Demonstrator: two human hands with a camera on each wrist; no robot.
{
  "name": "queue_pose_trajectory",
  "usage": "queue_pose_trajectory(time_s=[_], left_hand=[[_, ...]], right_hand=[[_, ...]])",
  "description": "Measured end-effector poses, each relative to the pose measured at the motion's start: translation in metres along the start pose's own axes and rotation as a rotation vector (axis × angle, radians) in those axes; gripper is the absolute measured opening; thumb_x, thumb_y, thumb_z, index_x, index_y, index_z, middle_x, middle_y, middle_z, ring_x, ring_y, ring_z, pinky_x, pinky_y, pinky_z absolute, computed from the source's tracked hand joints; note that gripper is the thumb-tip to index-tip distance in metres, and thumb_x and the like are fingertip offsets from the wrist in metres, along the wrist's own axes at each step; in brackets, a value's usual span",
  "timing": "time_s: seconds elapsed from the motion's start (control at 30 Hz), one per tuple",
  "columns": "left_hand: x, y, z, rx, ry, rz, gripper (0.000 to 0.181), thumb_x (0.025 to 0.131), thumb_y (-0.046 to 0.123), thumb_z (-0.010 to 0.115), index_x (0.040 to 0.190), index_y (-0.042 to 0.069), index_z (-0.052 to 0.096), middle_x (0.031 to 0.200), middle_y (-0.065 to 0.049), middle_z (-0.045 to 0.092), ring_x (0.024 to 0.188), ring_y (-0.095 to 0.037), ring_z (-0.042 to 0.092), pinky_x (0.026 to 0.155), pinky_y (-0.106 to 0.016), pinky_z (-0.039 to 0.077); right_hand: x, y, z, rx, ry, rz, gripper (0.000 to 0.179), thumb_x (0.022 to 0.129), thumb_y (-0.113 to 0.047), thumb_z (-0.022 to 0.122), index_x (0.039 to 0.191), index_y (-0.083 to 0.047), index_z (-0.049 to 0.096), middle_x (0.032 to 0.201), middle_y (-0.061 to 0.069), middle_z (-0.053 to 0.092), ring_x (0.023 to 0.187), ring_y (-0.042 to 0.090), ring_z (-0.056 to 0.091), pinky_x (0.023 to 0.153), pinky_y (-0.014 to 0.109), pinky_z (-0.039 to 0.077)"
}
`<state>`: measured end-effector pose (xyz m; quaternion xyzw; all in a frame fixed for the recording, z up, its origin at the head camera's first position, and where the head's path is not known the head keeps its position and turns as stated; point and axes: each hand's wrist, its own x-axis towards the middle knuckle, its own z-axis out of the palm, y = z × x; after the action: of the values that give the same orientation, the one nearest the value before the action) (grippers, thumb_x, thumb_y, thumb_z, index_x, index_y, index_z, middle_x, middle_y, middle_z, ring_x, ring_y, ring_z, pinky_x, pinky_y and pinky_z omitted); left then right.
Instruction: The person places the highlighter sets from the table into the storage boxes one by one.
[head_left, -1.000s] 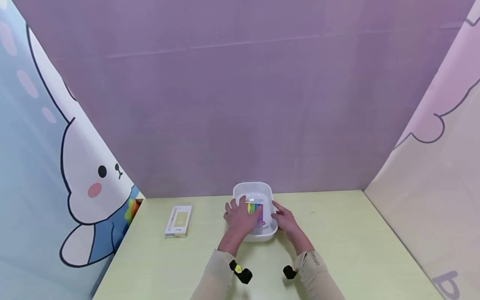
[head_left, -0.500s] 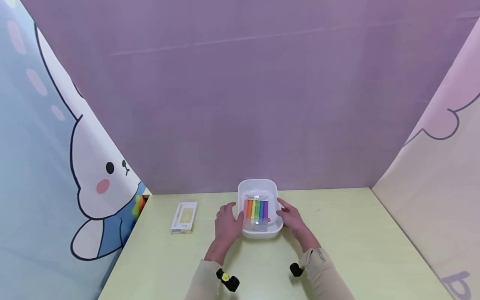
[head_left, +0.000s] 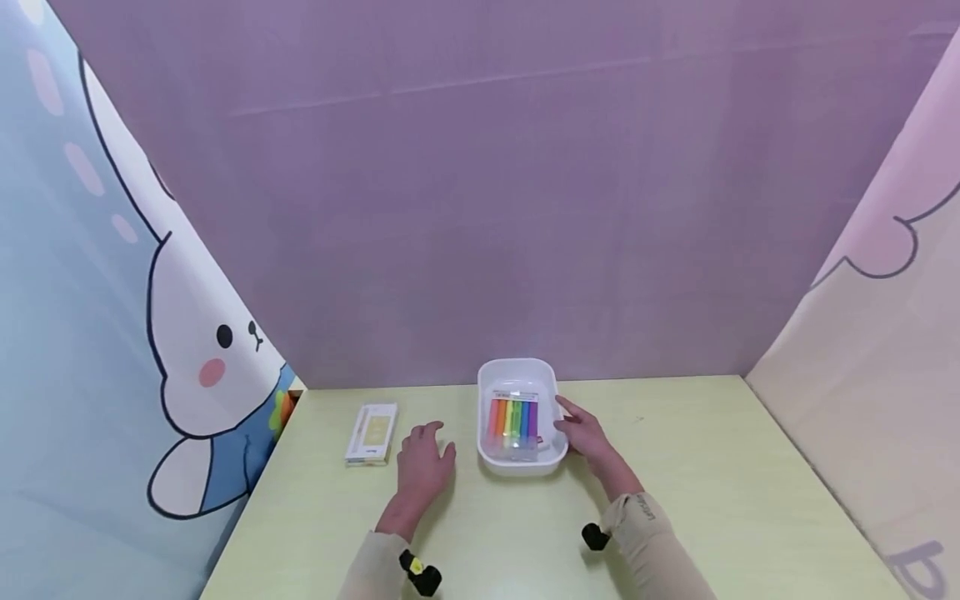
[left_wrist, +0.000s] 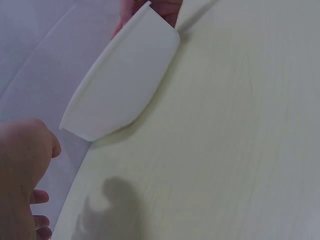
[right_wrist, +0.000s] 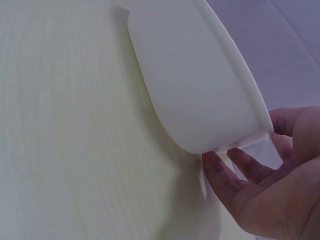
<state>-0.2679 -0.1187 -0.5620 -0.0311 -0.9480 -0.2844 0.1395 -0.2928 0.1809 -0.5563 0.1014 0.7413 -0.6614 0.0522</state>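
In the head view, my right hand (head_left: 587,435) holds the right side of a white plastic tub (head_left: 523,468). The right wrist view shows its fingers (right_wrist: 220,172) around the tub's edge, some of them against the outer wall. Inside the tub lies a clear pack of rainbow-coloured markers (head_left: 513,421). My left hand (head_left: 422,467) hovers over or near the table between tub and box, fingers loosely bent, holding nothing. Left of it lies a flat white box with a yellow panel (head_left: 371,435). In the left wrist view the tub (left_wrist: 120,75) stands apart from that hand.
The pale yellow table (head_left: 675,500) ends at a purple backdrop (head_left: 465,208). A blue cloth with a cartoon rabbit (head_left: 202,333) hangs at the left, a pink and cream cloth (head_left: 885,375) at the right. A small red bit (head_left: 540,440) lies beside the markers.
My left hand has let go of the marker pack in the tub and moved left towards the white box. My right hand has stayed at the tub's right side. The view has shifted slightly.
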Motion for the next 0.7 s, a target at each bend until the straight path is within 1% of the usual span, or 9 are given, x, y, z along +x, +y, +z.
queue_pose_trajectory(time_s=[0.1, 0.2, 0.3, 0.4, 0.53, 0.63, 0.7], left_hand=[[-0.002, -0.009, -0.001, 0.041, 0.003, 0.007, 0.043, 0.088, 0.027, 0.066, 0.126, 0.008, 0.059, 0.121, -0.019, 0.056, 0.11, -0.042, 0.052, 0.083, -0.058, 0.043], [-0.002, -0.014, -0.004, 0.065, -0.004, 0.013, 0.044, 0.087, 0.027, 0.067, 0.126, 0.008, 0.058, 0.122, -0.02, 0.054, 0.111, -0.044, 0.05, 0.084, -0.06, 0.042], [-0.002, -0.023, -0.011, 0.102, -0.01, 0.006, 0.044, 0.087, 0.026, 0.066, 0.125, 0.007, 0.058, 0.124, -0.021, 0.052, 0.113, -0.046, 0.048, 0.084, -0.062, 0.041], [0.001, -0.029, -0.017, 0.137, -0.011, -0.003, 0.044, 0.086, 0.026, 0.065, 0.125, 0.007, 0.058, 0.127, -0.023, 0.049, 0.114, -0.047, 0.046, 0.084, -0.062, 0.04], [0.007, -0.039, -0.029, 0.152, -0.021, -0.004, 0.044, 0.087, 0.025, 0.065, 0.126, 0.005, 0.057, 0.131, -0.026, 0.045, 0.118, -0.049, 0.042, 0.087, -0.064, 0.037], [0.012, -0.053, -0.037, 0.176, -0.034, -0.009, 0.047, 0.087, 0.026, 0.064, 0.127, 0.004, 0.055, 0.133, -0.028, 0.042, 0.12, -0.05, 0.039, 0.087, -0.066, 0.035], [0.014, -0.065, -0.039, 0.194, -0.038, -0.019, 0.049, 0.086, 0.026, 0.064, 0.128, 0.003, 0.054, 0.135, -0.03, 0.04, 0.121, -0.051, 0.038, 0.088, -0.067, 0.035]], right_hand=[[-0.001, -0.001, -0.001, -0.014, -0.02, 0.007, 0.056, 0.095, -0.01, 0.057, 0.148, -0.018, 0.042, 0.138, 0.031, 0.046, 0.106, 0.036, 0.061, 0.077, 0.038, 0.055], [-0.001, -0.004, -0.004, -0.018, -0.011, 0.023, 0.056, 0.094, -0.011, 0.058, 0.148, -0.021, 0.043, 0.139, 0.029, 0.045, 0.107, 0.036, 0.061, 0.076, 0.037, 0.055], [-0.001, -0.004, -0.002, -0.016, -0.006, 0.033, 0.056, 0.094, -0.01, 0.058, 0.147, -0.022, 0.044, 0.139, 0.028, 0.046, 0.107, 0.036, 0.061, 0.077, 0.037, 0.054], [0.0, -0.005, -0.003, -0.011, -0.017, 0.04, 0.056, 0.094, -0.01, 0.058, 0.147, -0.022, 0.044, 0.138, 0.028, 0.047, 0.108, 0.036, 0.061, 0.078, 0.038, 0.054], [0.003, -0.008, -0.005, 0.005, -0.031, 0.034, 0.057, 0.095, -0.01, 0.058, 0.148, -0.022, 0.043, 0.138, 0.028, 0.047, 0.107, 0.036, 0.061, 0.079, 0.04, 0.054], [0.003, -0.008, -0.006, 0.018, -0.04, 0.034, 0.057, 0.095, -0.009, 0.057, 0.149, -0.021, 0.042, 0.138, 0.029, 0.047, 0.106, 0.036, 0.061, 0.079, 0.041, 0.054], [0.002, -0.007, -0.005, 0.02, -0.045, 0.04, 0.057, 0.095, -0.009, 0.057, 0.149, -0.021, 0.042, 0.139, 0.029, 0.046, 0.107, 0.036, 0.061, 0.08, 0.041, 0.054]])
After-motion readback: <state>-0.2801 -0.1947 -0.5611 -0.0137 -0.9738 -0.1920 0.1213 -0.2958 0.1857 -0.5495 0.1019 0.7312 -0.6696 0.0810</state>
